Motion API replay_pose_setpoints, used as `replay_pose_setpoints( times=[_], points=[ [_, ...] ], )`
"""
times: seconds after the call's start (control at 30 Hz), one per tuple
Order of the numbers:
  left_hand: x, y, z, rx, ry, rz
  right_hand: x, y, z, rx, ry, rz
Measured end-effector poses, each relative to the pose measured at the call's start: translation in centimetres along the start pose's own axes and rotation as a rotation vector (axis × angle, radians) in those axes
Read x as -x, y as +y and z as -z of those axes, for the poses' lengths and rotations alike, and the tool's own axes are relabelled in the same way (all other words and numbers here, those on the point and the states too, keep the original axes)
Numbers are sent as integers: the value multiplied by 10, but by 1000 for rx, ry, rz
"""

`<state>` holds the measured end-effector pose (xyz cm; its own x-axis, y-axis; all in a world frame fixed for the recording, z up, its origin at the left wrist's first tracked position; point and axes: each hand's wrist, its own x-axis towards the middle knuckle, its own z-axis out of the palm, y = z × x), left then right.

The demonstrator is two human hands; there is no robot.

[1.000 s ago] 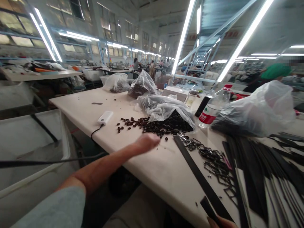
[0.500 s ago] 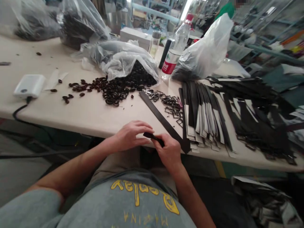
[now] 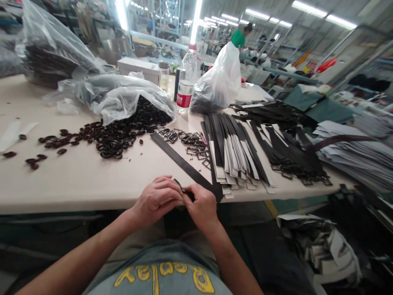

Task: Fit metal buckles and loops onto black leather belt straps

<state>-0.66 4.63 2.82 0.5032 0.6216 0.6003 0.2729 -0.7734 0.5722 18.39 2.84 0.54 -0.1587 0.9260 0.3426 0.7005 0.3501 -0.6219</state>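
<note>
My left hand (image 3: 158, 198) and my right hand (image 3: 202, 207) meet at the table's front edge. Between them is a short dark piece of a black strap (image 3: 189, 195). The right thumb and fingers pinch the strap. Left fingers close on its other end, partly hiding it. Just beyond my hands, a long black strip (image 3: 184, 164) lies slanted across the table. Near its far end are loose metal buckles (image 3: 196, 145). A heap of small dark loops (image 3: 113, 139) lies to the left.
Right of my hands, black strips with white backing (image 3: 236, 151) lie in a row, and straps with buckles (image 3: 294, 151) lie beyond. A plastic bottle (image 3: 184, 88), clear bags (image 3: 107, 92) and a white bag (image 3: 219, 80) stand behind. A person in green (image 3: 238, 38) is far back.
My left hand has gone from open fingers beside the strap to closing on its end against my right hand. The camera view has turned up and to the right.
</note>
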Motion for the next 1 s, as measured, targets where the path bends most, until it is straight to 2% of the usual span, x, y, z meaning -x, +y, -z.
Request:
replay_pose_setpoints(
  times=[0.1, 0.17, 0.33, 0.4, 0.5, 0.63, 0.8, 0.9, 1.0],
  points=[
    [-10, 0, -2, 234, -106, 87, -2, 16, 13, -31, 118, -124],
    [-15, -8, -4, 274, -138, 210, -1, 26, 20, -49, 179, -187],
    [-29, -40, -7, 150, 1, 448, 5, 36, 25, -113, 195, -246],
    [-34, -47, -5, 89, 44, 479, 6, 35, 22, -150, 155, -243],
    [-36, -54, 3, -84, 45, 478, 5, 33, 16, -175, 114, -223],
    [-23, -72, 31, -332, 36, 566, 2, 39, 5, -166, 77, -195],
    [-1, -108, 89, -695, 93, 740, 2, 44, 1, -124, 60, -177],
    [-3, -128, 115, -862, 75, 759, 2, 42, 0, -96, 64, -173],
    [-13, -144, 126, -925, -28, 770, 1, 42, -1, -69, 71, -159]
  ],
)
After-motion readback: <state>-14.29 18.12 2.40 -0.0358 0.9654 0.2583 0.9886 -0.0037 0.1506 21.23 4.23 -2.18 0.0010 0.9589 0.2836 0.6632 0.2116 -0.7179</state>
